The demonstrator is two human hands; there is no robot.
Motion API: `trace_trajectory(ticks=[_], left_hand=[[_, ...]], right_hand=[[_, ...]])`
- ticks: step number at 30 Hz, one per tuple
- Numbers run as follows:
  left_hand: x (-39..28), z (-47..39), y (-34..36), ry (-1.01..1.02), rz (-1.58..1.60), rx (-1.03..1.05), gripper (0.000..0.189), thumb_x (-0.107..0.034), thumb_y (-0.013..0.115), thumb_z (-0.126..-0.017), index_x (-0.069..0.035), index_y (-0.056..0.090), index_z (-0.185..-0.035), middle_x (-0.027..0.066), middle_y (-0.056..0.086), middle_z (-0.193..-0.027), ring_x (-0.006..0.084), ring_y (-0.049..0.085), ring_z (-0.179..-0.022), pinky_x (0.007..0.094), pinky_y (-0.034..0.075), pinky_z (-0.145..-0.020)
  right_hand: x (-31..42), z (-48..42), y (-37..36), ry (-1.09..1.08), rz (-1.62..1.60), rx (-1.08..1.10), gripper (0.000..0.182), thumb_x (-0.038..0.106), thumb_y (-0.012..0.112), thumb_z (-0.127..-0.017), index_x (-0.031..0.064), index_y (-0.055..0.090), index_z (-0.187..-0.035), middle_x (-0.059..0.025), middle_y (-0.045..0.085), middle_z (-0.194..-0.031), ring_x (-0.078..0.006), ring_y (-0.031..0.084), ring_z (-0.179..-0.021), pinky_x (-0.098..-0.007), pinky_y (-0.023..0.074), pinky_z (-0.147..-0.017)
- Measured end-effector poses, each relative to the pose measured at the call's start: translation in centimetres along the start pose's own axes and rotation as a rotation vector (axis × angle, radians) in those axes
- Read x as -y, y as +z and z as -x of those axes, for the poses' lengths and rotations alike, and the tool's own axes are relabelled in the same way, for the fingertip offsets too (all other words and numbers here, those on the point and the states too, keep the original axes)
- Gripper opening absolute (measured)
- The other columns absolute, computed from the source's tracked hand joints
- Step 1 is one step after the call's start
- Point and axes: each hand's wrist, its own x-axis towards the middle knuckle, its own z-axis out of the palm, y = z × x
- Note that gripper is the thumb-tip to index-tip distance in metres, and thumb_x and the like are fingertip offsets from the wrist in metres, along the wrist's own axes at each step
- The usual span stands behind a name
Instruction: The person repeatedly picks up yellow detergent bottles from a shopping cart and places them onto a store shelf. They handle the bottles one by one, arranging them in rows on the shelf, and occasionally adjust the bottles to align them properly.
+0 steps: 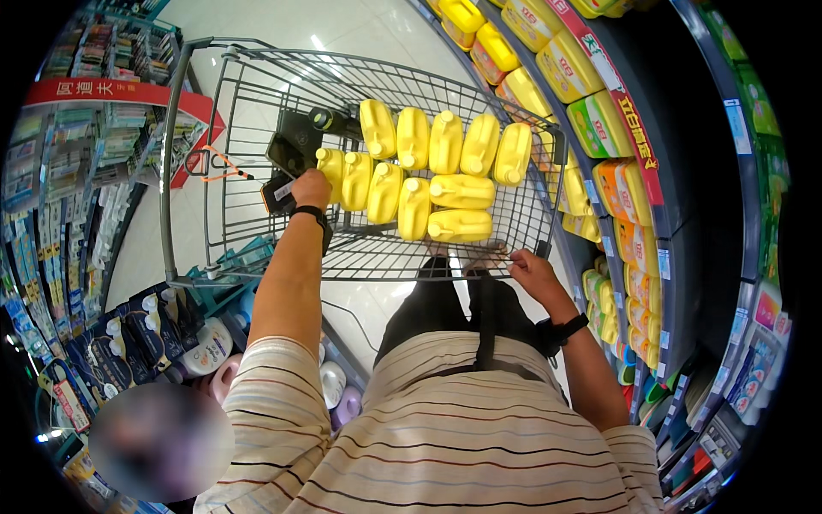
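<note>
A wire shopping cart [168, 160] stands before me. Several yellow plastic jugs [385, 193] with yellow caps fill its middle and right part, most of them upright or tilted in two rows, two lying sideways. My left hand [313, 191] is curled beside the leftmost jugs, at a dark phone-like device [287, 154] and a black device with a white label [277, 194]; its grip is hidden. A black bottle or flask [326, 120] lies behind them. My right hand [532, 273] has its fingers curled at the near right rim of the cart.
On the right, shelves hold yellow, green and orange packs [626, 193] and yellow jugs [494, 48]. A densely stocked rack [70, 160] stands on the left. Detergent bottles [209, 347] are at the lower left. An orange cord [221, 164] hangs at the cart's handle. A blurred patch covers the bottom left.
</note>
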Motion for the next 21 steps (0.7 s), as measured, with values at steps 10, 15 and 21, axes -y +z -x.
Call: trace_trajectory(ticks=[10, 15, 21], left_hand=[[1.0, -0.4, 1.5, 0.004, -0.008, -0.066, 0.023, -0.024, 0.059, -0.091, -0.004, 0.067, -0.101, 0.0194, 0.075, -0.099, 0.0352, 0.074, -0.092, 0.0446, 0.059, -0.077], [0.2, -0.2, 2.2, -0.027, -0.013, -0.121, 0.021, -0.02, 0.056, -0.095, -0.003, 0.064, -0.103, 0.0168, 0.074, -0.1, 0.0328, 0.074, -0.091, 0.0435, 0.06, -0.076], [0.1, -1.0, 3.4, -0.061, -0.001, -0.122, 0.02, -0.02, 0.055, -0.095, -0.003, 0.063, -0.102, 0.0179, 0.073, -0.1, 0.0333, 0.074, -0.094, 0.0438, 0.06, -0.077]], right_hand=[[0.2, -0.2, 0.9, -0.05, -0.025, -0.014, 0.037, 0.021, 0.065, -0.091, -0.0019, 0.063, -0.12, -0.0217, 0.073, -0.104, -0.03, 0.073, -0.094, -0.0382, 0.0572, -0.084], [0.7, -0.1, 0.9, -0.037, -0.022, -0.016, 0.036, 0.022, 0.066, -0.091, -0.0025, 0.063, -0.118, -0.0208, 0.073, -0.102, -0.0292, 0.072, -0.093, -0.0386, 0.0568, -0.085], [0.7, -0.1, 0.8, -0.046, 0.005, -0.006, 0.037, 0.023, 0.066, -0.092, -0.0032, 0.062, -0.118, -0.022, 0.072, -0.106, -0.0313, 0.072, -0.097, -0.0389, 0.0564, -0.087]])
